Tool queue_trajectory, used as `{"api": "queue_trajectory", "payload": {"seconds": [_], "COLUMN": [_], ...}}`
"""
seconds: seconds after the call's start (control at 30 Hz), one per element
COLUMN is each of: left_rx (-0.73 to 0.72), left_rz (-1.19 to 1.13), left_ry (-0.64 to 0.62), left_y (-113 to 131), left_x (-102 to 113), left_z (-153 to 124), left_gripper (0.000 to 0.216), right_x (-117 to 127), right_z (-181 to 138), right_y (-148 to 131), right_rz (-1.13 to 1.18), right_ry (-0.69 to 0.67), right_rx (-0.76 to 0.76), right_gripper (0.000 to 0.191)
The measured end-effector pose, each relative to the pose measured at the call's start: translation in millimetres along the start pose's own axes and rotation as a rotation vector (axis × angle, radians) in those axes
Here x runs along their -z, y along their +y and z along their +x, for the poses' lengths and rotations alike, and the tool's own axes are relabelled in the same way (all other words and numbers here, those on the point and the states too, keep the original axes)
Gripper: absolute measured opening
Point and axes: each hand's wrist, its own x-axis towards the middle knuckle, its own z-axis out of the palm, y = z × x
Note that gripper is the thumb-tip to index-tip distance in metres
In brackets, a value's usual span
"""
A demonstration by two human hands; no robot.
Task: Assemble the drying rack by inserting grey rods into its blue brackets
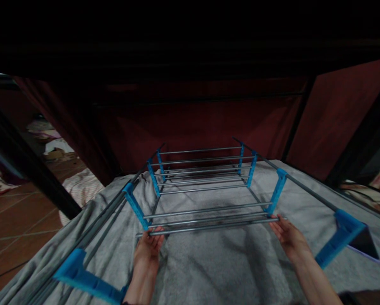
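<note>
A rack of grey metal rods and blue plastic brackets stands on a grey cloth (205, 262) in front of me. My left hand (148, 250) has its fingers closed about the left end of the lowest front metal rod (215, 226), beside a blue bracket (135, 207). At that rod's other end, the fingers of my right hand (288, 237) grip it just below another blue bracket (277, 192). More rods (205, 161) run crosswise farther back. Close to me, a large blue bracket (90, 277) sits at the left and its match (340, 237) at the right.
A dark red panel (196, 127) rises behind the rack, with a dark beam overhead. Dark posts (27, 156) flank the cloth. A dark flat device (366, 243) lies at the right. Tiled floor (15, 220) and piled cloths (81, 186) show at the left.
</note>
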Motion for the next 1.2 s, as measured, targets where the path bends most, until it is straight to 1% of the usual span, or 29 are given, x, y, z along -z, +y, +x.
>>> {"api": "queue_trajectory", "payload": {"seconds": [0.13, 0.23, 0.37, 0.43, 0.63, 0.73, 0.87, 1.2], "left_rx": [-0.064, -0.109, -0.113, -0.132, -0.124, -0.139, -0.203, -0.188], "left_rz": [-0.014, -0.014, -0.018, -0.030, -0.059, -0.064, -0.047, -0.025], "left_ry": [0.008, -0.015, 0.019, 0.012, 0.019, 0.039, 0.044, 0.044], "left_y": [0.8, 1.9, 3.5, 4.0, 3.8, 3.9, 3.4, 4.1], "left_x": [3.8, 3.4, -0.3, -1.4, 2.6, 2.3, -0.9, 2.1], "left_z": [3.4, 1.5, -2.8, -3.6, -0.2, 0.6, 0.0, 1.2], "left_gripper": [0.033, 0.030, 0.028, 0.028, 0.029, 0.027, 0.024, 0.020], "right_x": [-1.0, -2.6, -4.4, -5.7, -8.3, -8.7, -8.4, -5.7], "right_z": [0.4, -0.6, -3.2, -5.1, -8.5, -8.0, -6.2, -4.5], "right_y": [0.6, -0.3, -2.1, -2.7, -2.8, -3.1, -3.3, -0.6], "right_rz": [0.006, 0.020, 0.016, 0.030, 0.038, 0.023, 0.038, 0.011], "right_ry": [-0.004, -0.024, 0.003, 0.005, 0.028, 0.018, -0.006, -0.021], "right_rx": [0.018, 0.058, 0.042, 0.045, 0.012, 0.006, 0.060, 0.069], "right_gripper": [0.012, 0.010, 0.011, 0.012, 0.011, 0.011, 0.009, 0.007]}}
